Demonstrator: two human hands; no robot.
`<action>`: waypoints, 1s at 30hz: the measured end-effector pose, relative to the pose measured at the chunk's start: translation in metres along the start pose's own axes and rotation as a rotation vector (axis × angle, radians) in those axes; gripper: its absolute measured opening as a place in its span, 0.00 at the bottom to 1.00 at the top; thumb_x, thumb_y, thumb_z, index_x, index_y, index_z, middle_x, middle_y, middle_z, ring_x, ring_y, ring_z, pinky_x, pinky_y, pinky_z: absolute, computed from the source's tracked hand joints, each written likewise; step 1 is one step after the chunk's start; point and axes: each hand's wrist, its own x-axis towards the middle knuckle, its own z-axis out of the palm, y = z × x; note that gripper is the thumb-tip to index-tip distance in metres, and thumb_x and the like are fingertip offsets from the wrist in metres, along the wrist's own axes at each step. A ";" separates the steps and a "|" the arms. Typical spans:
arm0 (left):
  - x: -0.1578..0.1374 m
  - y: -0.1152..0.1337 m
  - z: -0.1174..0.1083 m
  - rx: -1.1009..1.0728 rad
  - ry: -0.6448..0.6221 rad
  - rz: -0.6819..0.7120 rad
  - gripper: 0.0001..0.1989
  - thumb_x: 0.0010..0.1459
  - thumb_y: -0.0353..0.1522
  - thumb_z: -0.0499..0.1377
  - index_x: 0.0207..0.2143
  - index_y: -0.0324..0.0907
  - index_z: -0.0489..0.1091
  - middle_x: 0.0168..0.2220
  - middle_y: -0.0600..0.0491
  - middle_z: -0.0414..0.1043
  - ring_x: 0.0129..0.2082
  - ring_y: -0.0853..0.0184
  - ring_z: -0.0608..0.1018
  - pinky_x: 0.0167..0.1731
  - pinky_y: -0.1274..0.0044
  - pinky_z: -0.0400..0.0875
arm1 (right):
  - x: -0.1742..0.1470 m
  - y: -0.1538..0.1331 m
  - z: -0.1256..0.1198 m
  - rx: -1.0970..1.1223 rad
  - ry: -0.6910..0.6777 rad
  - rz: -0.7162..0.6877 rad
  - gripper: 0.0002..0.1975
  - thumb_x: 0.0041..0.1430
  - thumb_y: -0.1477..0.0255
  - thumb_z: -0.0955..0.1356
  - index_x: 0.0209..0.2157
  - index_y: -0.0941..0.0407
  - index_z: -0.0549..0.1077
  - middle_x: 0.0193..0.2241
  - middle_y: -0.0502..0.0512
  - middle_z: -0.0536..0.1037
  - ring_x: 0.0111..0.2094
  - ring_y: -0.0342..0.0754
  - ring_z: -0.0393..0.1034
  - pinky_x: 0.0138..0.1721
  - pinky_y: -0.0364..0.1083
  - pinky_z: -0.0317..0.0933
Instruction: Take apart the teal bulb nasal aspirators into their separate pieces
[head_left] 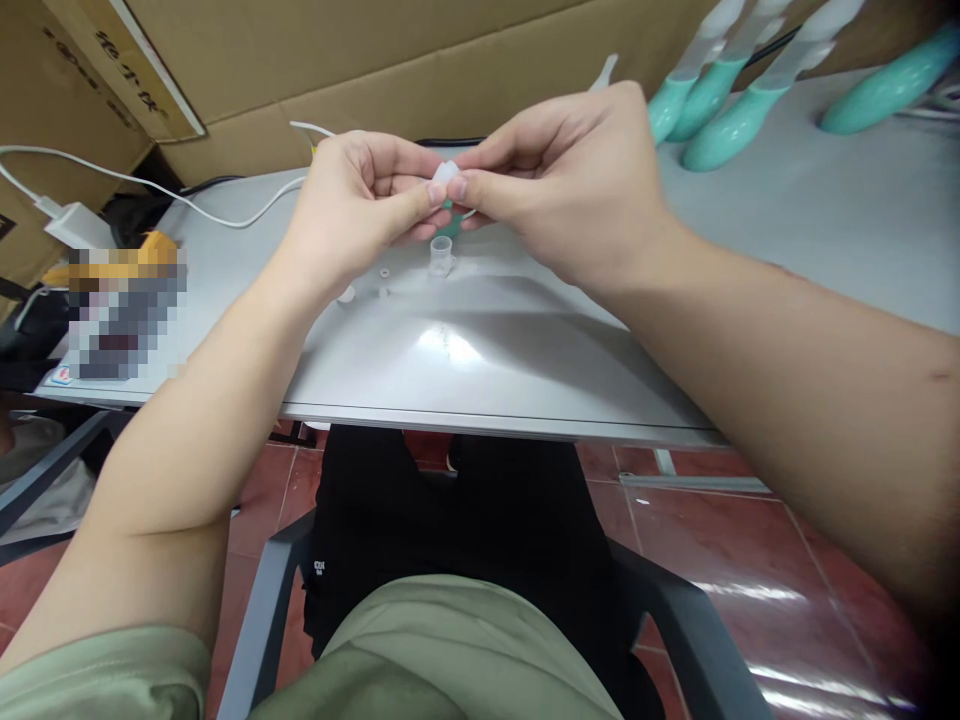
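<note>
My left hand [360, 205] and my right hand [562, 180] meet above the grey table [480, 350]. Together they pinch a small translucent plastic piece [445, 174] between thumbs and fingertips. A bit of teal green part [452, 207] shows just under it, mostly hidden by the fingers. Below the hands a small clear plastic cap [440, 257] stands upright on the table. Two tiny white rings [385, 272] and a small white piece [346, 294] lie beside it to the left.
Several teal and translucent bottle-shaped parts [731, 110] lie at the back right. A white charger and cable [75, 222] run along the left. Cardboard boxes [375, 60] stand behind the table. A blurred item [124, 310] sits at the left edge. Red floor tiles show below.
</note>
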 end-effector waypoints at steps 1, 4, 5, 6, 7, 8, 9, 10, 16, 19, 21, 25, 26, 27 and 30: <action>0.000 0.000 0.001 -0.001 0.008 0.001 0.22 0.49 0.38 0.76 0.43 0.34 0.82 0.37 0.50 0.81 0.34 0.78 0.84 0.35 0.92 0.83 | 0.000 -0.001 0.001 -0.010 0.006 0.003 0.13 0.51 0.73 0.82 0.37 0.66 0.84 0.30 0.54 0.81 0.29 0.38 0.76 0.33 0.37 0.74; 0.000 -0.001 0.002 0.001 0.004 0.006 0.23 0.49 0.37 0.76 0.44 0.32 0.80 0.37 0.50 0.81 0.34 0.78 0.84 0.36 0.91 0.84 | 0.000 -0.005 0.001 -0.009 -0.005 -0.004 0.14 0.50 0.72 0.82 0.35 0.66 0.81 0.28 0.52 0.79 0.28 0.36 0.75 0.30 0.35 0.71; 0.000 -0.001 0.002 0.002 -0.004 0.012 0.21 0.49 0.36 0.76 0.43 0.33 0.81 0.37 0.50 0.82 0.34 0.78 0.84 0.37 0.91 0.84 | 0.000 -0.006 0.001 0.005 -0.017 -0.005 0.14 0.50 0.73 0.82 0.34 0.65 0.80 0.27 0.51 0.79 0.27 0.36 0.74 0.29 0.35 0.70; 0.000 0.000 0.001 0.005 -0.010 0.017 0.20 0.49 0.37 0.75 0.42 0.35 0.81 0.37 0.50 0.82 0.34 0.78 0.84 0.36 0.91 0.83 | 0.001 -0.007 0.000 0.010 -0.035 0.001 0.14 0.51 0.74 0.82 0.34 0.64 0.79 0.27 0.50 0.78 0.27 0.35 0.73 0.29 0.34 0.69; 0.000 0.000 0.000 0.014 -0.015 0.016 0.19 0.50 0.37 0.75 0.42 0.36 0.82 0.38 0.50 0.82 0.35 0.77 0.85 0.36 0.91 0.83 | 0.001 -0.008 -0.001 0.010 -0.054 0.005 0.14 0.51 0.74 0.82 0.34 0.64 0.78 0.27 0.49 0.77 0.27 0.35 0.73 0.29 0.35 0.69; -0.001 0.001 -0.001 0.027 -0.016 0.015 0.18 0.50 0.37 0.75 0.42 0.37 0.82 0.38 0.50 0.82 0.35 0.77 0.85 0.36 0.91 0.83 | 0.002 -0.008 -0.002 0.010 -0.069 0.011 0.15 0.51 0.73 0.82 0.34 0.63 0.77 0.27 0.49 0.77 0.27 0.35 0.73 0.29 0.35 0.69; -0.001 0.002 -0.002 0.038 -0.013 0.012 0.18 0.50 0.37 0.75 0.42 0.37 0.82 0.38 0.50 0.82 0.35 0.76 0.85 0.36 0.91 0.83 | 0.003 -0.008 -0.003 0.011 -0.076 0.020 0.17 0.50 0.72 0.83 0.34 0.63 0.76 0.27 0.49 0.77 0.27 0.35 0.73 0.28 0.35 0.69; -0.002 0.003 -0.003 0.048 -0.014 0.010 0.18 0.50 0.37 0.75 0.42 0.37 0.82 0.38 0.50 0.82 0.36 0.76 0.85 0.36 0.91 0.83 | 0.004 -0.007 -0.004 0.014 -0.072 0.026 0.19 0.48 0.69 0.84 0.33 0.63 0.76 0.26 0.49 0.76 0.26 0.36 0.73 0.28 0.36 0.69; -0.005 0.006 -0.005 0.088 -0.008 0.016 0.21 0.50 0.41 0.75 0.42 0.36 0.83 0.40 0.48 0.82 0.37 0.76 0.85 0.38 0.91 0.84 | 0.006 -0.006 -0.007 0.129 -0.047 0.076 0.16 0.46 0.75 0.82 0.31 0.62 0.75 0.23 0.51 0.75 0.24 0.41 0.72 0.27 0.39 0.71; -0.005 0.005 -0.012 0.152 0.011 0.109 0.26 0.50 0.44 0.75 0.45 0.35 0.84 0.39 0.50 0.82 0.34 0.78 0.84 0.35 0.92 0.83 | 0.008 -0.014 -0.014 -0.014 -0.107 0.156 0.07 0.50 0.86 0.74 0.31 0.62 0.81 0.23 0.55 0.76 0.23 0.42 0.72 0.25 0.38 0.70; -0.006 0.005 -0.018 0.324 -0.024 0.193 0.22 0.49 0.44 0.75 0.43 0.41 0.85 0.38 0.54 0.82 0.33 0.80 0.83 0.31 0.91 0.81 | 0.012 -0.017 -0.022 -0.311 -0.244 0.224 0.08 0.50 0.86 0.75 0.31 0.60 0.84 0.22 0.56 0.76 0.21 0.39 0.71 0.21 0.32 0.61; -0.011 0.010 -0.025 0.692 -0.158 0.246 0.12 0.59 0.36 0.66 0.44 0.47 0.87 0.37 0.49 0.79 0.37 0.80 0.78 0.29 0.87 0.72 | 0.020 -0.011 -0.035 -0.890 -0.584 0.309 0.12 0.45 0.78 0.82 0.34 0.52 0.87 0.25 0.48 0.79 0.20 0.37 0.71 0.17 0.32 0.55; -0.012 0.012 -0.024 0.724 -0.214 0.222 0.13 0.59 0.35 0.65 0.44 0.46 0.86 0.38 0.48 0.79 0.36 0.80 0.77 0.30 0.86 0.71 | 0.020 -0.007 -0.036 -0.957 -0.627 0.273 0.11 0.46 0.76 0.82 0.34 0.50 0.87 0.26 0.46 0.79 0.19 0.37 0.69 0.16 0.35 0.55; -0.013 0.014 -0.023 0.742 -0.264 0.202 0.14 0.58 0.34 0.64 0.44 0.45 0.86 0.39 0.48 0.79 0.35 0.80 0.76 0.30 0.85 0.70 | 0.020 -0.004 -0.036 -1.015 -0.631 0.268 0.12 0.45 0.75 0.82 0.34 0.49 0.87 0.26 0.43 0.79 0.20 0.37 0.69 0.16 0.36 0.55; -0.015 0.018 -0.017 0.839 -0.387 0.106 0.16 0.57 0.33 0.62 0.44 0.44 0.86 0.43 0.51 0.79 0.33 0.83 0.75 0.34 0.85 0.69 | 0.017 -0.001 -0.032 -1.077 -0.678 0.317 0.12 0.49 0.73 0.81 0.38 0.50 0.87 0.26 0.42 0.78 0.21 0.37 0.69 0.20 0.40 0.57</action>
